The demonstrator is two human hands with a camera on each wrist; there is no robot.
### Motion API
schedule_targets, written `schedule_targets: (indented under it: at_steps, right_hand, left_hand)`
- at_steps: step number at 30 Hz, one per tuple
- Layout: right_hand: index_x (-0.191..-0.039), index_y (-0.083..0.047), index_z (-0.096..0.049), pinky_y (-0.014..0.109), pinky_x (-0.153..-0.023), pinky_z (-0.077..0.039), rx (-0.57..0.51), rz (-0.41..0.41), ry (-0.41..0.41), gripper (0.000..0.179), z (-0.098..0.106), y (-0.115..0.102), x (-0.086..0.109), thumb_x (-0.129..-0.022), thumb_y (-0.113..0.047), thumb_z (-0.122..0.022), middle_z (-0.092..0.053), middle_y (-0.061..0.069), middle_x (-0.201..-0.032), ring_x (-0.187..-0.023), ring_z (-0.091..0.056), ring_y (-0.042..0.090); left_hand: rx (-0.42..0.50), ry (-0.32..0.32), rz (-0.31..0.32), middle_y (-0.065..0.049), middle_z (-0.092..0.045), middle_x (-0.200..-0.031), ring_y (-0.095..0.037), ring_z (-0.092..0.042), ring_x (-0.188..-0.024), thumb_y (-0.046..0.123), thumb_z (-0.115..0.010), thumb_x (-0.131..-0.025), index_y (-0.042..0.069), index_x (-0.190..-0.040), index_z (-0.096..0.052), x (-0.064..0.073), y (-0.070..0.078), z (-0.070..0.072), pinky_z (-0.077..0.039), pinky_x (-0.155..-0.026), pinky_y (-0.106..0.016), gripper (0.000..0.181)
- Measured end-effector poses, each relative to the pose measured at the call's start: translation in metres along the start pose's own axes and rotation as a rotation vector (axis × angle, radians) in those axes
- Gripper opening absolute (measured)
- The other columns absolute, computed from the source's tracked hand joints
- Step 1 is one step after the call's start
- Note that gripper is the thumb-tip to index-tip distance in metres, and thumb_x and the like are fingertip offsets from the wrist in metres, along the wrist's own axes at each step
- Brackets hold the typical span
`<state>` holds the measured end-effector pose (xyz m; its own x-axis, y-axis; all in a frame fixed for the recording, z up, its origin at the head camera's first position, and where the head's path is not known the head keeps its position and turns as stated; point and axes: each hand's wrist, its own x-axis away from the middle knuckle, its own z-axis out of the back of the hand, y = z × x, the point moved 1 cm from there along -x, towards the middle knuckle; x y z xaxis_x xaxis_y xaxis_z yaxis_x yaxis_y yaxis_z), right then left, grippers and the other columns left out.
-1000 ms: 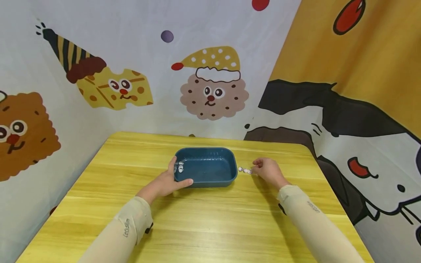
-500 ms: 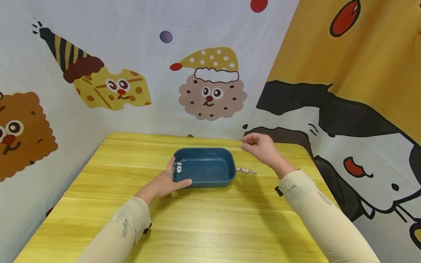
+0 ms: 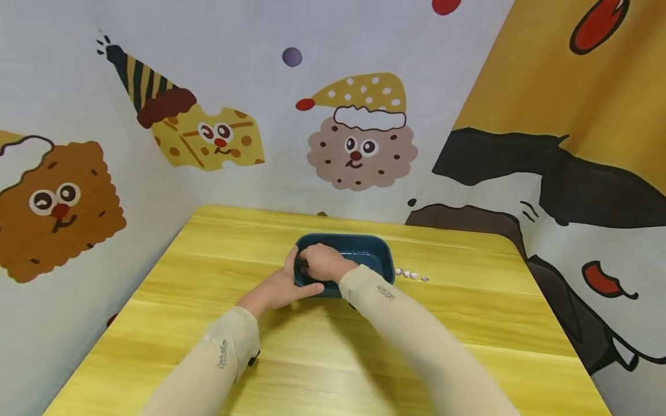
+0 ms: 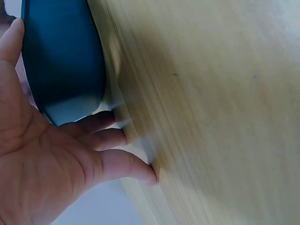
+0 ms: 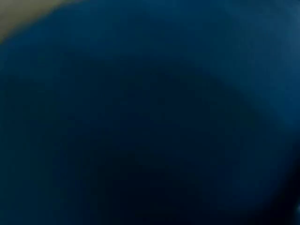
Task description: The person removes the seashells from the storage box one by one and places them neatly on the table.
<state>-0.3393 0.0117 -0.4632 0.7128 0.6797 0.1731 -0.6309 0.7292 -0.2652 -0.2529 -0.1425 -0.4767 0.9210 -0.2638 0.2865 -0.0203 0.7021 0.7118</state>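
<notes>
The blue tray (image 3: 384,258) stands near the back edge of the tabletop (image 3: 312,364), about its middle; the left hand (image 3: 281,286), with straight, spread fingers, touches its left end. The right hand (image 3: 324,263) is inside this end, but its fingertips are hidden, so I cannot tell what they grip. Small whitish pieces (image 3: 414,275) lie in a row just beside the tray's right end.
</notes>
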Motion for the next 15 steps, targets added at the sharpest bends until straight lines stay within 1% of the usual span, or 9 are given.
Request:
schedule_targets:
  at_steps: [1,3,4,5,7,8,11,15]
  right_hand:
    - [-0.12,-0.016,-0.079,0.037,-0.097,-0.062,0.023,-0.008,0.023,0.019,-0.005,0.0,-0.004,-0.109,-0.02,-0.064,-0.079,0.002,-0.117,-0.107,-0.075,0.019]
    - [-0.107,-0.017,-0.081,0.035,-0.089,-0.063,0.041,-0.026,0.068,0.02,-0.012,0.002,-0.008,-0.111,-0.019,-0.061,-0.079,0.001,-0.105,-0.096,-0.075,0.016]
    - [-0.103,-0.018,-0.081,0.034,-0.087,-0.063,0.038,-0.031,0.089,0.022,-0.014,0.003,-0.009,-0.111,-0.018,-0.061,-0.079,0.0,-0.102,-0.092,-0.074,0.015]
    - [-0.101,-0.018,-0.082,0.033,-0.085,-0.063,0.036,-0.032,0.11,0.025,-0.016,0.004,-0.01,-0.111,-0.018,-0.06,-0.079,-0.001,-0.1,-0.09,-0.074,0.014]
    - [-0.1,-0.019,-0.083,0.032,-0.084,-0.063,0.033,-0.023,0.138,0.026,-0.018,0.005,-0.01,-0.111,-0.018,-0.059,-0.08,-0.003,-0.099,-0.089,-0.074,0.012]
    - [-0.099,-0.02,-0.084,0.031,-0.083,-0.063,0.022,-0.017,0.142,0.027,-0.019,0.006,-0.009,-0.111,-0.017,-0.06,-0.081,-0.003,-0.098,-0.088,-0.075,0.012]
    - [-0.101,-0.021,-0.085,0.032,-0.086,-0.063,0.009,-0.006,0.149,0.026,-0.021,0.01,-0.005,-0.11,-0.017,-0.061,-0.082,-0.005,-0.1,-0.091,-0.076,0.012]
    - [-0.101,-0.023,-0.085,0.033,-0.087,-0.063,0.0,-0.019,0.16,0.021,-0.021,0.015,0.002,-0.108,-0.021,-0.066,-0.081,-0.006,-0.1,-0.091,-0.075,0.011]
  left_hand:
    - [0.002,0.0,0.0,-0.03,-0.057,-0.154,-0.036,-0.07,-0.124,0.077,-0.065,-0.092,0.015,-0.17,0.021,-0.001,0.002,-0.002,-0.051,-0.112,-0.056,0.132]
    - [0.004,0.005,0.002,-0.03,-0.059,-0.151,-0.032,-0.073,-0.117,0.078,-0.066,-0.092,0.016,-0.17,0.02,-0.003,0.004,-0.004,-0.053,-0.109,-0.055,0.132]
    - [0.005,0.008,0.005,-0.029,-0.06,-0.15,-0.03,-0.073,-0.114,0.078,-0.066,-0.091,0.017,-0.17,0.021,-0.003,0.005,-0.005,-0.054,-0.108,-0.054,0.132]
    - [0.006,0.011,0.01,-0.03,-0.059,-0.152,-0.03,-0.073,-0.114,0.078,-0.066,-0.091,0.018,-0.17,0.021,-0.003,0.005,-0.005,-0.053,-0.109,-0.054,0.132]
    - [0.01,0.012,0.021,-0.03,-0.059,-0.151,-0.03,-0.074,-0.113,0.078,-0.066,-0.091,0.018,-0.17,0.021,-0.003,0.004,-0.005,-0.054,-0.107,-0.054,0.133]
    - [0.009,0.014,0.025,-0.03,-0.057,-0.153,-0.031,-0.073,-0.116,0.078,-0.066,-0.091,0.018,-0.17,0.022,-0.003,0.003,-0.005,-0.053,-0.109,-0.054,0.133]
    - [0.013,0.013,0.021,-0.031,-0.055,-0.155,-0.037,-0.07,-0.125,0.077,-0.066,-0.092,0.017,-0.17,0.022,-0.003,0.002,-0.004,-0.051,-0.111,-0.056,0.132]
    - [0.025,0.012,0.01,-0.033,-0.046,-0.162,-0.043,-0.061,-0.139,0.076,-0.066,-0.092,0.016,-0.17,0.022,-0.004,0.001,-0.003,-0.047,-0.117,-0.059,0.132]
